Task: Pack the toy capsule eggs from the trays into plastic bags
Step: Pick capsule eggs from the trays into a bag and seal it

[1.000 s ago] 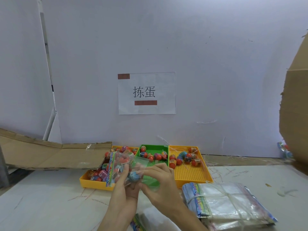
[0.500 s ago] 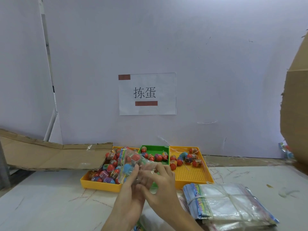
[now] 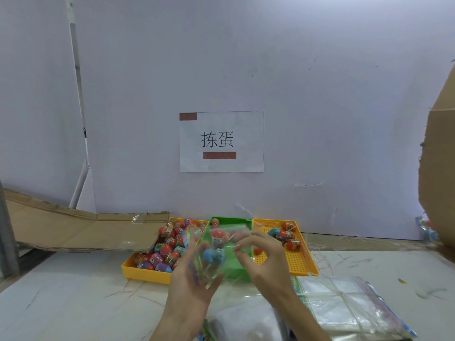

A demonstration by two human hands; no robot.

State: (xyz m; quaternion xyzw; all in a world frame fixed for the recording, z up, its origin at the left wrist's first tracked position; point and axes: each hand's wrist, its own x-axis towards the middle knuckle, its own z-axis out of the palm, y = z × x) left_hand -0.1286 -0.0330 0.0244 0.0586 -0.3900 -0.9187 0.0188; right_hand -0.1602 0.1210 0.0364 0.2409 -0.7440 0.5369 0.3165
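Note:
A clear plastic bag [image 3: 221, 264] with a red and a blue capsule egg inside is held up in front of the trays. My left hand [image 3: 192, 284] holds the bag from below and the left, fingers curled round its side. My right hand [image 3: 264, 257] pinches the bag's right edge between thumb and fingers. Behind it, a yellow tray [image 3: 145, 273] on the left is heaped with several capsule eggs. The green tray [image 3: 232, 220] in the middle is mostly hidden by the bag. A second yellow tray [image 3: 299, 263] on the right holds several eggs at its far end.
A tied stack of empty plastic bags [image 3: 344, 306] lies at the near right. Flattened cardboard [image 3: 73, 230] leans against the wall on the left, and a cardboard box [image 3: 440, 183] stands at the right edge. A paper sign [image 3: 221, 141] hangs on the wall.
The bag has swung from over the left yellow tray to in front of the green tray. My right hand has drawn apart from my left, stretching the bag between them.

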